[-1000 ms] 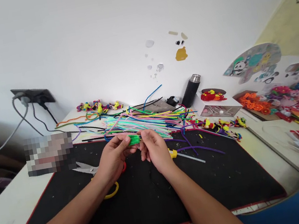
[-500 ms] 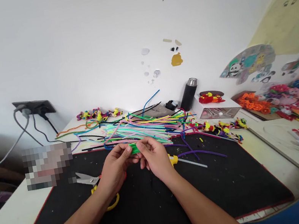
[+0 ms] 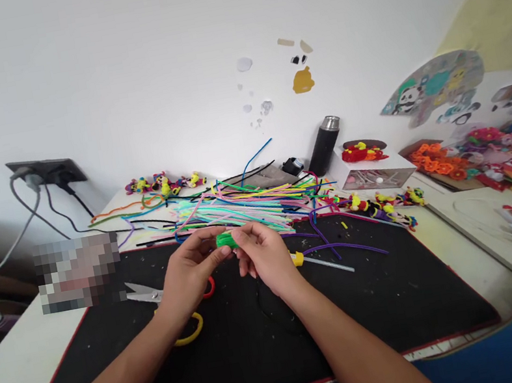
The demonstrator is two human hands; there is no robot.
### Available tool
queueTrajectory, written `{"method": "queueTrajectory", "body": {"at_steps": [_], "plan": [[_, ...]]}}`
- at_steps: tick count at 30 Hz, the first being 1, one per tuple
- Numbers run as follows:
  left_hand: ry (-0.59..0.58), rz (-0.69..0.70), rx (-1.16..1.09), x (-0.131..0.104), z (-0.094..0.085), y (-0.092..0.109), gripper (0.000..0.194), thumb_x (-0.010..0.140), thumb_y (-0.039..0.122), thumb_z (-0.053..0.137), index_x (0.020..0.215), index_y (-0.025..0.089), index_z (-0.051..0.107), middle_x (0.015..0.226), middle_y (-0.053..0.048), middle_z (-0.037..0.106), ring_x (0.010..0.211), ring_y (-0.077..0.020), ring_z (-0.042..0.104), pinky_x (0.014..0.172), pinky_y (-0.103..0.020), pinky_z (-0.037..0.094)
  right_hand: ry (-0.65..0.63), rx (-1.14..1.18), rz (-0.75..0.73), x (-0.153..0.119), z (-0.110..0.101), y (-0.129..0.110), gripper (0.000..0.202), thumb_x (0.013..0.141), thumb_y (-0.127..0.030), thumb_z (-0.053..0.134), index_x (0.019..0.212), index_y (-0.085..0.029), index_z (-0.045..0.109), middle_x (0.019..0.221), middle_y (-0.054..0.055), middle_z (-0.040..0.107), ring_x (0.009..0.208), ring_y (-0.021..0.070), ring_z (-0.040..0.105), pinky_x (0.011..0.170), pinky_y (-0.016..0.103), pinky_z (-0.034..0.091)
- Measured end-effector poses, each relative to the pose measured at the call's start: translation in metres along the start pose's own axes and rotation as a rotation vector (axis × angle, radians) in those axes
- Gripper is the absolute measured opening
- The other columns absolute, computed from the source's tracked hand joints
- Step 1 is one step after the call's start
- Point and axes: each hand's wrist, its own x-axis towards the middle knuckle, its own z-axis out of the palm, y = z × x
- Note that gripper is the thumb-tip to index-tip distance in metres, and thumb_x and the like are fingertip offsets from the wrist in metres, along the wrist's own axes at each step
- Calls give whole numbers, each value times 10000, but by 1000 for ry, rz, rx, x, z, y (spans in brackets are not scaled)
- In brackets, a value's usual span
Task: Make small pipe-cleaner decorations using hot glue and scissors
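Between my hands, above the black mat [image 3: 373, 323], is a small green bundle of pipe cleaner [image 3: 226, 241]. My left hand [image 3: 192, 265] pinches its left side between thumb and fingers. From the other side my right hand [image 3: 263, 253] grips it, its thumb lying over the right end and hiding part of it. Scissors with red and yellow handles [image 3: 193, 334] lie under my left wrist, partly covered. A yellow-tipped glue gun [image 3: 297, 258], mostly hidden behind my right hand, has a clear glue stick [image 3: 331, 264] beside it.
Beyond the mat lies a heap of colourful pipe cleaners [image 3: 239, 211]. A black thermos [image 3: 325, 146] leans near a white box [image 3: 376, 173]. Small pipe-cleaner figures [image 3: 382, 205] lie at right, others [image 3: 163, 183] at back left. Purple pipe cleaners [image 3: 344, 244] cross the mat.
The camera view has tilted down a little. Both hands still hold the green bundle, and more of its front shows now as the left fingers have shifted on it.
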Motion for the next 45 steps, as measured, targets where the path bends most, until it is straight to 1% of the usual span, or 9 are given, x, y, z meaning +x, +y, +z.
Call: {"method": "queueTrajectory", "body": {"at_steps": [3,9,16,26,29,33,37,39,45], "plan": [[41,-13,9,-1,2,3,376,748,381,914,1055,206,789,1018,-61,789,877,-226,735,838,-349,618,-5,4,1,-1,1,-1,473,815,-625,761,908,-182,625,612,-65,597,352,87,553,285,163,281],[124,-38,1,-1,5,6,354,663,402,964,888,186,796,850,-57,791,759,-231,743,769,-346,629,-11,12,13,-2,1,0,481,817,-640,753,923,-187,629,639,-64,597,364,84,563,294,159,293],[151,-39,2,-1,7,8,358,635,421,972,838,186,794,788,-53,787,704,-222,729,706,-327,610,-33,-2,10,-2,3,3,476,835,-632,744,942,-182,629,667,-58,609,355,75,557,290,155,294],[180,-78,-15,-1,11,10,363,555,403,1006,729,186,774,740,-46,775,641,-202,700,669,-318,600,-3,-21,1,-2,7,4,449,836,-618,733,855,-192,592,584,-75,570,331,79,526,286,160,288],[166,-58,21,-1,12,13,316,586,393,992,705,196,776,685,-37,755,635,-202,693,661,-310,589,2,-24,5,-2,7,4,441,842,-609,731,839,-196,579,575,-80,564,329,77,520,291,158,298],[157,-53,41,-1,11,12,298,591,382,988,718,199,789,700,-39,758,643,-205,697,649,-297,582,1,-32,-1,-2,5,7,427,853,-601,723,844,-199,578,556,-85,555,326,77,510,293,161,302],[150,-66,12,0,11,9,391,598,411,985,885,199,825,902,-72,807,780,-233,735,739,-318,610,10,-30,-3,-1,4,8,418,853,-590,725,878,-195,594,578,-85,559,328,76,511,290,164,294],[146,-70,4,0,11,8,428,610,436,979,931,199,826,948,-81,810,830,-245,741,768,-327,616,8,-45,-15,-1,4,7,411,855,-582,724,896,-191,605,588,-82,565,330,76,514,289,165,295],[155,-92,-27,1,11,10,417,591,470,983,840,189,800,834,-65,793,734,-233,729,719,-330,612,15,-80,-26,-3,4,3,389,868,-565,713,888,-191,608,582,-79,558,335,81,521,292,165,307]]}}
